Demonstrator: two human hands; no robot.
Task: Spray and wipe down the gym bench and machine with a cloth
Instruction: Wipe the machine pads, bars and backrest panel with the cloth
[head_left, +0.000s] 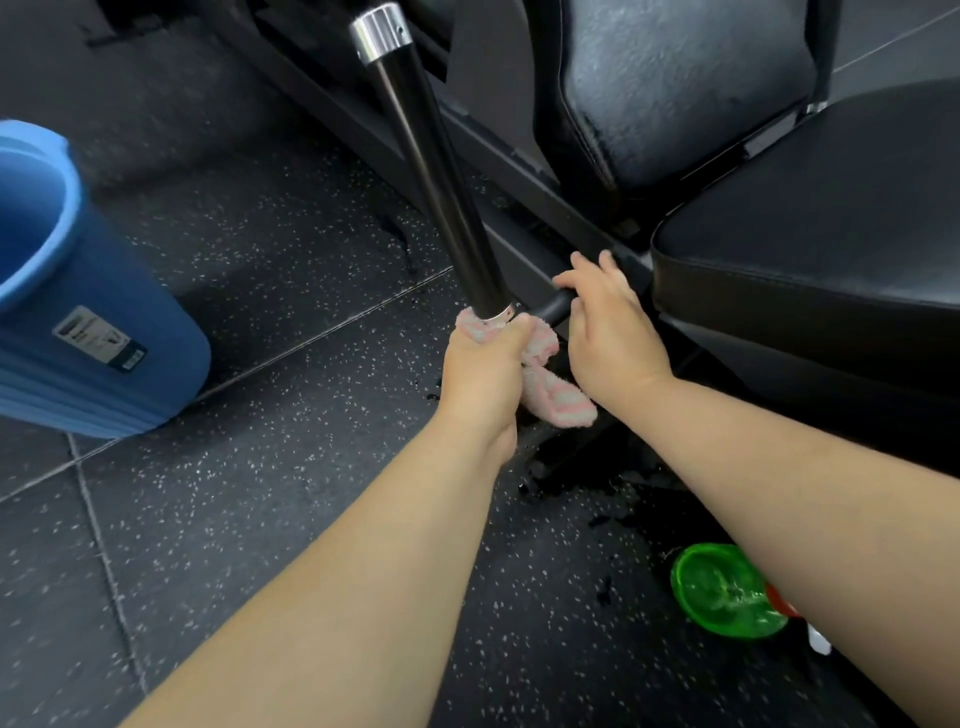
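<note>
A black machine handle bar (436, 171) with a chrome end cap rises from the frame toward the top of the view. My left hand (485, 369) grips a pink and white cloth (550, 387) wrapped around the bar's lower end. My right hand (608, 332) holds the short black tube (556, 306) that joins the bar to the machine frame. The black padded seat (831, 249) and back pad (680, 88) of the bench lie to the right. A green spray bottle (722, 592) lies on the floor under my right forearm, partly hidden.
A blue plastic bucket (78, 322) stands on the speckled black rubber floor (260, 519) at the left. Wet dark patches lie on the floor below the machine frame (519, 171).
</note>
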